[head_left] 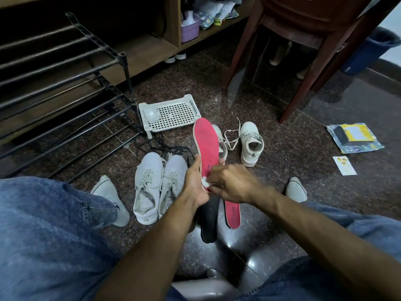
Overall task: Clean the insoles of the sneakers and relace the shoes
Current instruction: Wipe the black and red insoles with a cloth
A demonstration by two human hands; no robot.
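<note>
My left hand grips the heel end of a pink insole, holding it up with the toe pointing away. My right hand pinches a small white wad against the insole's heel. On the floor beneath lie a second pink insole and a black insole. A laced pair of white sneakers stands to the left. Behind the raised insole sit two more white sneakers, the right one unlaced, with a loose white lace between them. Black laces lie near the basket.
A white perforated basket sits on the dark speckled floor. A black metal shoe rack stands at left, a brown chair at back right. Papers lie at right. My feet in white shoes flank the work area.
</note>
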